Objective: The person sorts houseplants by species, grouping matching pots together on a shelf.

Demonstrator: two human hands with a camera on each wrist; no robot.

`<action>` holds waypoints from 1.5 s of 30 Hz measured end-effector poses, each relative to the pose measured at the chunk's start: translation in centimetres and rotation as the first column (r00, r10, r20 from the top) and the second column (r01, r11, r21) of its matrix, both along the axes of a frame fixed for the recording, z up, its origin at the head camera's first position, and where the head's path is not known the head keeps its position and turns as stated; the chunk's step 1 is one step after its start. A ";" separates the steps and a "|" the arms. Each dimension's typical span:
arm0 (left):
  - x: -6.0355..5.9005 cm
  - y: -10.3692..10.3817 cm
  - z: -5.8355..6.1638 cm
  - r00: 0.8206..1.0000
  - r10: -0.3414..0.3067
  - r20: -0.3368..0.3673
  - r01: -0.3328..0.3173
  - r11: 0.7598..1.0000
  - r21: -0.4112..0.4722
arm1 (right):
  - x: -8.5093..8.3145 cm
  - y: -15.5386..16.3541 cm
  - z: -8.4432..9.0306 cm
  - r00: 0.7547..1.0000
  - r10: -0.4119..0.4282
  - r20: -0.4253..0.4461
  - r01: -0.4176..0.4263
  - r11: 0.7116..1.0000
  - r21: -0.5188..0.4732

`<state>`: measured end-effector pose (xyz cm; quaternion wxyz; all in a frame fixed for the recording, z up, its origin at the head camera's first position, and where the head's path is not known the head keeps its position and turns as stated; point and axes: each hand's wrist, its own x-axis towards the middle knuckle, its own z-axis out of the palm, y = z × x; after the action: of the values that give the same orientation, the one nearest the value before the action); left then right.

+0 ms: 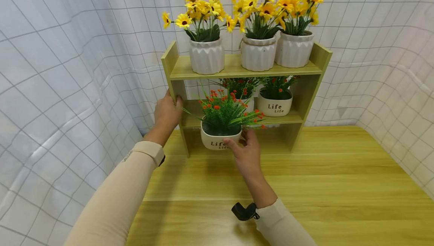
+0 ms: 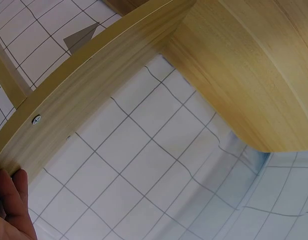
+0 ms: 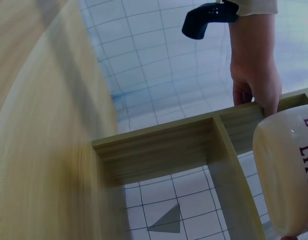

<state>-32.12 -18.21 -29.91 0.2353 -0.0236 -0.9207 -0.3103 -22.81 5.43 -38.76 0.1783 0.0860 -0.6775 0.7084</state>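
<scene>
A potted plant with red flowers (image 1: 222, 116) is in my right hand (image 1: 249, 155), in front of the shelf's middle board. Thumb and fingers pinch its white "Life" pot (image 3: 288, 170) at the right side. My left hand (image 1: 167, 114) grips the left side panel of the wooden shelf (image 1: 245, 72), its thumb by the front edge. In the left wrist view only a few fingers (image 2: 13, 195) of that hand show, against the panel. On the middle board stands another "Life" pot (image 1: 275, 104) at the right; a similar plant (image 1: 249, 104) beside it is partly hidden behind the held one.
Three ribbed white pots of yellow flowers (image 1: 207, 57) line the top board, the right two close together. The shelf stands at the back of a wooden table (image 1: 339, 178). White grid-patterned curtains (image 1: 379, 50) hang behind and at both sides.
</scene>
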 end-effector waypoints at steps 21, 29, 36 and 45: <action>0.1 0.7 -0.3 0.998 0.041 -0.050 -0.042 0.999 -0.019 | -2.9 -2.3 0.8 0.993 -0.102 -0.061 0.101 0.995 -0.024; 0.1 0.5 -0.3 0.997 0.049 -0.064 -0.050 0.999 -0.003 | -4.0 -3.5 1.4 0.982 -0.187 -0.035 0.188 0.981 0.042; 0.0 0.2 -0.3 0.996 0.053 -0.071 -0.054 0.998 -0.010 | -5.2 -4.7 1.9 0.981 -0.188 -0.051 0.191 0.979 0.066; 0.0 0.1 -0.2 0.997 0.050 -0.051 -0.051 0.999 -0.020 | -6.0 -5.1 2.6 0.984 -0.167 -0.061 0.174 0.977 0.122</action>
<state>-32.09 -18.09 -30.08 0.2660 -0.0108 -0.9180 -0.2940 -28.84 0.32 -36.21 0.2497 0.0566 -0.7214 0.6434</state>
